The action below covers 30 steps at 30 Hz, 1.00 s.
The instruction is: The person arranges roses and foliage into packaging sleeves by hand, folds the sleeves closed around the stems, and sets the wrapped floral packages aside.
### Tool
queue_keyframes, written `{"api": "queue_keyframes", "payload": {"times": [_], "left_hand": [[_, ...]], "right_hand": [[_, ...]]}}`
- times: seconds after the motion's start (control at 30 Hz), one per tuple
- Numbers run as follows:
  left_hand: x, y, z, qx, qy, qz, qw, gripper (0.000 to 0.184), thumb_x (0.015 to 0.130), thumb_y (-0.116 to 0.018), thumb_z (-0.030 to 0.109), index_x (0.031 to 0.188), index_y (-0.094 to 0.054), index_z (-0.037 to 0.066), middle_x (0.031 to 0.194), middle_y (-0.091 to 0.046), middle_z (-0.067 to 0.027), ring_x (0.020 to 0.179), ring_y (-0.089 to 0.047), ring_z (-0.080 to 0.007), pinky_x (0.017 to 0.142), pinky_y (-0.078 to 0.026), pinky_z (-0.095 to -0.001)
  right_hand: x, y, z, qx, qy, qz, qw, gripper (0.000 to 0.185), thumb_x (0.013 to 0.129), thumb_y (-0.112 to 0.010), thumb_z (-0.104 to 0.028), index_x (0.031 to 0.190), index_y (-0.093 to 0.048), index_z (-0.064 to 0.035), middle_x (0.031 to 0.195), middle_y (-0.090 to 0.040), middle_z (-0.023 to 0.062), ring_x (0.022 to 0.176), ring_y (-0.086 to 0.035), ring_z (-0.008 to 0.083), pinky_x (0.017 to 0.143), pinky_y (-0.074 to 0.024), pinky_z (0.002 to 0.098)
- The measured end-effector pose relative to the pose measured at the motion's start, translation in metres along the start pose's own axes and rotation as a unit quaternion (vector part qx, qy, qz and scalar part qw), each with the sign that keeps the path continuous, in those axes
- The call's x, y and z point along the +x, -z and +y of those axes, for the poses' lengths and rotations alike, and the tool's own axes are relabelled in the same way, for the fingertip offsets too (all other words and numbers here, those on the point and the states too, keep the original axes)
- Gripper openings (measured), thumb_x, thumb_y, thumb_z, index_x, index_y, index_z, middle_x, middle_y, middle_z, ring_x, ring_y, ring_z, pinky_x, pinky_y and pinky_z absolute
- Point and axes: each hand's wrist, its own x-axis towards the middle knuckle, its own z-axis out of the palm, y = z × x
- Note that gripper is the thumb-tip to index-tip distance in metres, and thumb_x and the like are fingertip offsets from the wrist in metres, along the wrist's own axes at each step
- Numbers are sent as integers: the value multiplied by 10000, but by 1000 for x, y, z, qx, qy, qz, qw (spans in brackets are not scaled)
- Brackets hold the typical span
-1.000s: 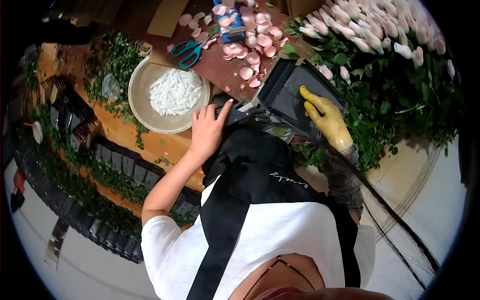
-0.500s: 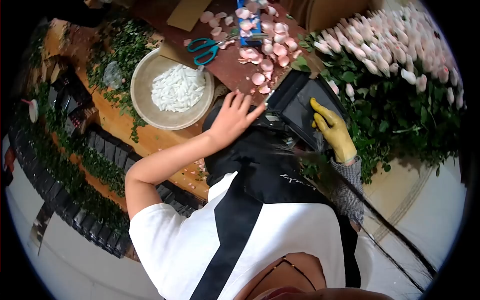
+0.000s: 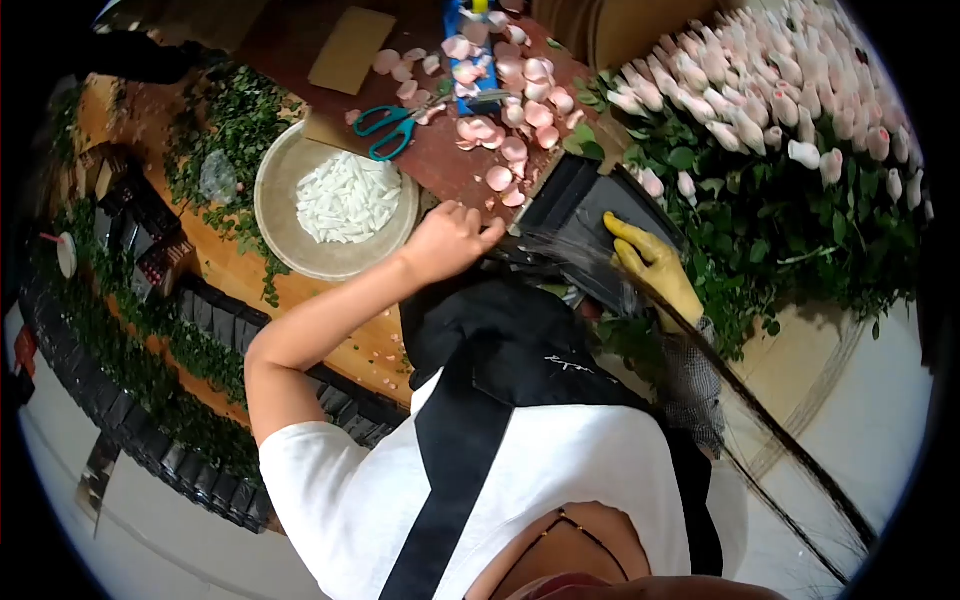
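My left hand (image 3: 449, 240) is bare, with its fingers curled in at the front edge of the reddish table (image 3: 440, 165). Whatever the fingers may hold is hidden. My right hand (image 3: 655, 270) wears a yellow glove. Its fingers are stretched out and parted over a flat black tray-like piece (image 3: 595, 225) lying tilted in front of my apron. Strands of hair cross in front of that piece and partly cover it. Between my hands, below the tray-like piece, are dark bits that I cannot make out.
At left stands a round bowl (image 3: 275, 215) of small white pieces (image 3: 348, 198). On the table lie teal-handled scissors (image 3: 385, 130), loose pink petals (image 3: 510, 150) and cardboard (image 3: 350, 50). Pale pink roses (image 3: 770, 80) with leafy stems fill the right. Black-wrapped bundles (image 3: 170, 460) line the left.
My left hand has gone from spread fingers to curled ones and drawn back slightly left. The gloved right hand stays over the black piece. The view has shifted a little.
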Motion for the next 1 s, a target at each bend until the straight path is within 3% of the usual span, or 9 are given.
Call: {"api": "queue_keyframes", "payload": {"times": [0.1, 0.2, 0.3, 0.43, 0.47, 0.57, 0.73, 0.87, 1.0], "left_hand": [[4, 2, -7, -9, 0, 26, 1000, 447, 787, -579, 160, 1230, -639, 146, 794, -561, -58, 747, -599, -210, 693, -491, -334], [20, 27, -32, -22, -72, 62, 995, 491, 838, -536, 127, 1314, -606, 220, 1076, -619, -59, 1052, -587, -246, 994, -448, -417], [13, 29, -50, -150, 103, -50, 982, 592, 773, -645, 67, 1345, -593, 210, 1135, -647, -63, 1078, -607, -277, 994, -466, -389], [12, -16, -34, -571, 306, -56, 760, 415, 879, -643, 49, 1289, -584, 23, 983, -729, -121, 852, -700, -231, 779, -552, -341], [29, -6, -31, -727, 371, -133, 563, 330, 925, -633, 84, 1235, -583, -18, 992, -717, -121, 836, -690, -178, 766, -556, -329], [78, -3, -33, -822, 384, -224, 357, 254, 990, -581, 125, 1207, -569, -8, 992, -707, -116, 797, -697, -205, 738, -584, -334], [147, -1, -73, -754, 388, -431, 307, 367, 1022, -548, 322, 1275, -569, 57, 1062, -727, -122, 835, -725, -191, 696, -604, -333], [164, 30, -84, -751, 399, -436, 294, 373, 1008, -566, 369, 1155, -594, 28, 946, -730, -118, 774, -721, -178, 603, -584, -273], [155, 18, -49, -703, 438, -386, 406, 374, 995, -594, 400, 902, -585, 38, 644, -567, -32, 478, -520, -132, 426, -423, -276]], "right_hand": [[1, 0, 5, 34, -2, -14, 999, 375, 1002, -570, -103, 1373, -606, -134, 934, -649, 41, 800, -593, 100, 749, -513, 256], [2, 0, 7, 35, -12, -9, 999, 382, 990, -580, -93, 1368, -612, -142, 930, -652, 42, 783, -593, 105, 733, -516, 257], [6, -2, 10, 15, 3, 0, 1000, 368, 985, -589, -89, 1345, -632, -150, 897, -653, 43, 755, -591, 105, 689, -507, 256], [7, 2, 12, 68, -34, -7, 997, 355, 972, -575, -63, 1314, -650, -121, 870, -653, 42, 763, -607, 110, 696, -494, 249], [8, 3, 10, 88, -31, -4, 996, 355, 968, -572, -58, 1310, -651, -114, 865, -653, 41, 768, -611, 112, 701, -494, 249], [9, 13, -2, 116, -11, -18, 993, 337, 959, -590, -84, 1290, -653, -91, 873, -662, 46, 771, -628, 125, 686, -503, 268], [7, 23, -15, 121, -13, -47, 991, 395, 1007, -553, -274, 1330, -619, -55, 1024, -635, 40, 856, -583, 137, 764, -485, 267], [9, 12, 6, 109, -38, -34, 993, 328, 987, -590, -155, 1307, -644, -110, 1000, -641, 37, 823, -593, 126, 757, -501, 269], [11, 13, 4, 60, -12, -11, 998, 302, 980, -593, -120, 1271, -671, -136, 844, -636, 49, 737, -587, 125, 683, -501, 276]]}}
